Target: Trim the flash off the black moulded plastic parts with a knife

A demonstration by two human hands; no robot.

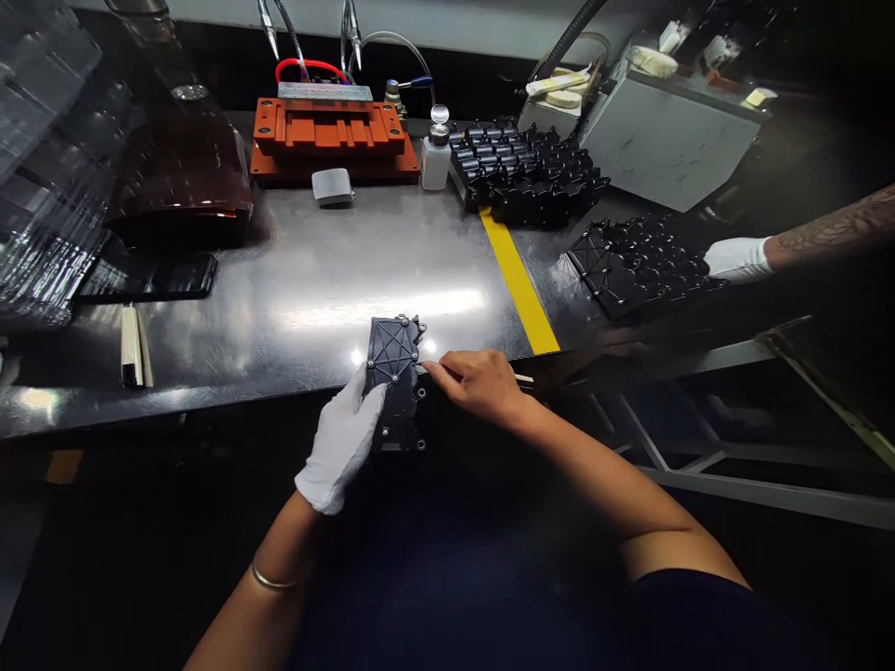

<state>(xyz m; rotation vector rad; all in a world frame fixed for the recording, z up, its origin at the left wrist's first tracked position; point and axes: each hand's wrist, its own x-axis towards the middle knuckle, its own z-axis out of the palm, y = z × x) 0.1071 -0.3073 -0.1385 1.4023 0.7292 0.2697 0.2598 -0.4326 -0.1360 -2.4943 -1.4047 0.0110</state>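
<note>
Bare steel tabletop (336, 247) spans the middle of the frame, leaving a hand a path above the ribbed black housing (393, 347). The orange fixture (328, 135) and pump bottle (435, 162) block the top centre; stacked black parts (528, 172) fill the upper right, a co-worker's gloved hand (737, 260) narrows the right edge, and clear plastic packaging (46, 149) closes the upper left.

A white bottle (435, 166) (silver-topped) stands beside an orange fixture (332, 140).
</note>
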